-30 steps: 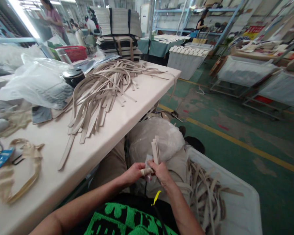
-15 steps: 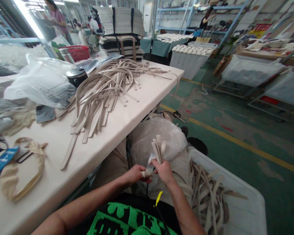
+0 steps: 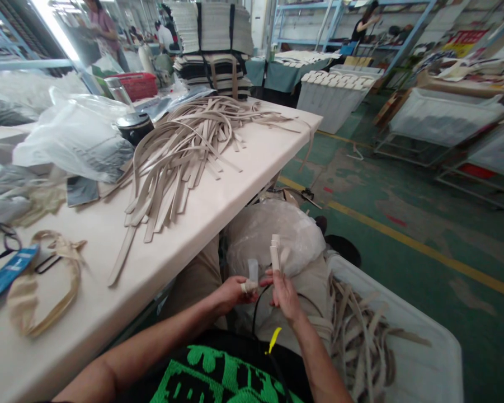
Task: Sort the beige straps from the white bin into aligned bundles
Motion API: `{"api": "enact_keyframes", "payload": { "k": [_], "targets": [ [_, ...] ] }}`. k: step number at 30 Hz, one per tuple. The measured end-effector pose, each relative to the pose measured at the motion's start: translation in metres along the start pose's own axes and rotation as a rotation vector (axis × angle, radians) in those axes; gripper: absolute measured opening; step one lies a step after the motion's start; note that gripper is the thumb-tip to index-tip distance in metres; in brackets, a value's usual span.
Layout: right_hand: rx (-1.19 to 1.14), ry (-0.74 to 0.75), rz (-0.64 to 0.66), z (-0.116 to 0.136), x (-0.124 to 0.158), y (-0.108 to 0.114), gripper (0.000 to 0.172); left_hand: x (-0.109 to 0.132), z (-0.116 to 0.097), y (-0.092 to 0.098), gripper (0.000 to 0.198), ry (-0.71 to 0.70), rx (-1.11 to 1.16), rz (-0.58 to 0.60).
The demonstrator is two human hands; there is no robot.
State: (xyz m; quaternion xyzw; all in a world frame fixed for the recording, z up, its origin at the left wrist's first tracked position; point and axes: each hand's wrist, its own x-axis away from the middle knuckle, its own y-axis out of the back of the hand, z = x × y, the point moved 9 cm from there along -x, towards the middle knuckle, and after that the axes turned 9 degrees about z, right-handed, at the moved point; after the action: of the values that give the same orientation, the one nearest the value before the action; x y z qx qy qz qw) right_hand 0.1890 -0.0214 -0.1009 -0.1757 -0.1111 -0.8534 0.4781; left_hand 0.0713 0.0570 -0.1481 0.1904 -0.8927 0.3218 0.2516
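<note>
My right hand (image 3: 284, 294) is closed on a small bundle of beige straps (image 3: 275, 254), whose flat ends point up in a stepped stack. Just to its left, my left hand (image 3: 231, 293) is closed on a small, pale, translucent flat piece (image 3: 253, 270) that stands upright; its exact kind I cannot make out. A beige wrap (image 3: 249, 286) goes round a finger of that hand. Both hands are close together over my lap, in front of a clear plastic bag (image 3: 293, 224). A thin black cord (image 3: 257, 308) hangs below them.
On the white table (image 3: 210, 224) to my left lies a large heap of beige straps (image 3: 193, 134), beside a dark lidded pot (image 3: 135, 127) and a beige fabric loop (image 3: 73, 291). A white bin (image 3: 440, 347) with more straps (image 3: 361, 330) stands at my right. Other people are farther back.
The straps in my right hand were fanned out and now stand closer together. The pale piece in my left hand is more upright and farther from my right hand.
</note>
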Motion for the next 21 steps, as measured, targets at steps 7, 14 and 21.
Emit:
{"api": "enact_keyframes", "payload": {
  "k": [7,14,21],
  "targets": [
    [0.12,-0.104,0.139,-0.028,0.042,-0.013,0.059,0.0,-0.002,0.015,0.031,-0.009,0.467,-0.155],
    [0.205,-0.134,0.178,-0.045,0.056,-0.033,0.062,-0.004,-0.013,0.006,0.022,-0.113,0.589,-0.118],
    [0.2,-0.155,0.199,-0.044,0.043,-0.043,0.064,-0.002,-0.018,-0.004,0.035,-0.166,0.516,-0.079]
  ]
}}
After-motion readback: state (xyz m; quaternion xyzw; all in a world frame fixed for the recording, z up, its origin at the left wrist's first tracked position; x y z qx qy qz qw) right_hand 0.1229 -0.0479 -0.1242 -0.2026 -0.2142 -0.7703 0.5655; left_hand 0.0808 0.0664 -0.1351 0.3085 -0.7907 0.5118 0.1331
